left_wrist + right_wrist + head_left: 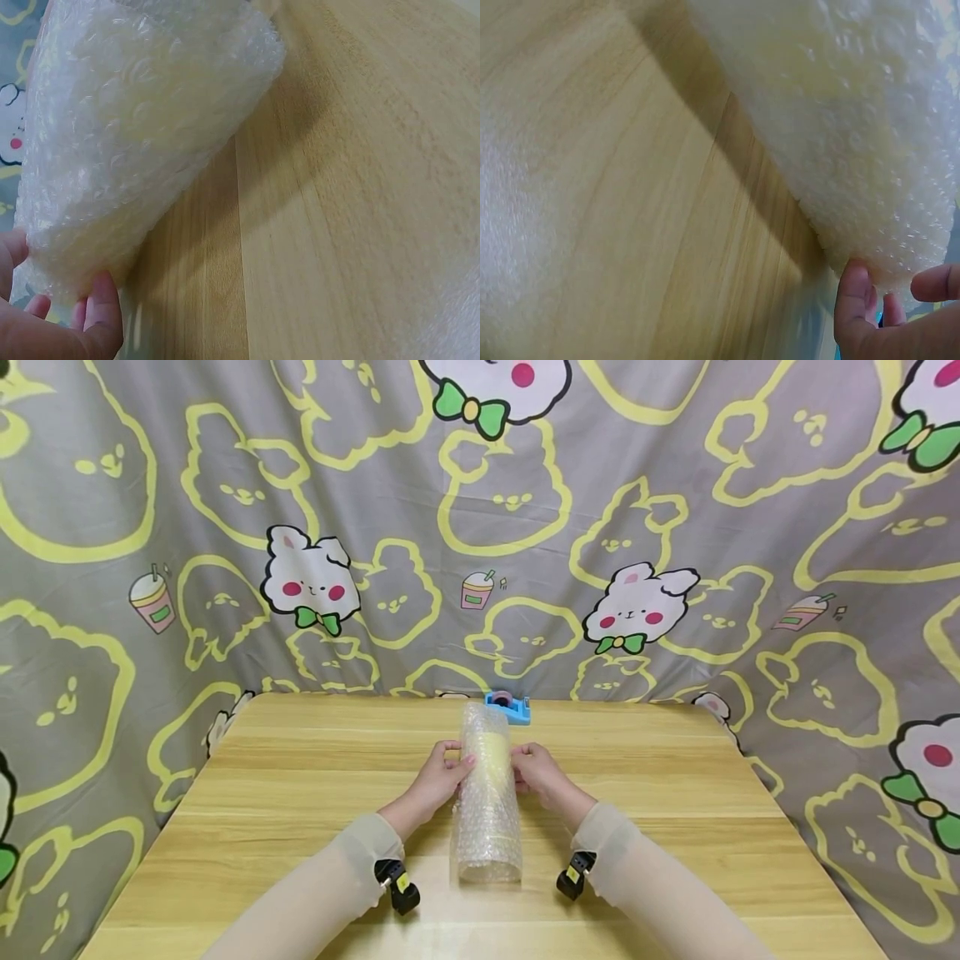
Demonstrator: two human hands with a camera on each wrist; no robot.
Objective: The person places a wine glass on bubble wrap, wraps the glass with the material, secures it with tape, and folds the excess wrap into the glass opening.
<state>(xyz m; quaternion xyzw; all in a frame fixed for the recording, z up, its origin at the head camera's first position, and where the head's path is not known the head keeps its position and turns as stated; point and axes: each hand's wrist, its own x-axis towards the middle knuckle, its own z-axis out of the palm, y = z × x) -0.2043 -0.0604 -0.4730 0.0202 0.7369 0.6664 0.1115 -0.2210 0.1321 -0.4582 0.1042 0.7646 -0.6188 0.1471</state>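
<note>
Gripping opposite sides, the left hand (441, 774) and right hand (542, 772) hold the bubble-wrap roll (487, 818), seemingly formed but not yet fastened (tape dispenser (519, 714) untouched).

I see the head view evenly lit and bright, highlights glinting off the long, clear bubble-wrap roll (487, 827) on the yellow-brown wood-grain table (300, 777). My wrist views look dimmer and softer, the roll's shadow slanting across the table, whitish glare near one edge.
</note>
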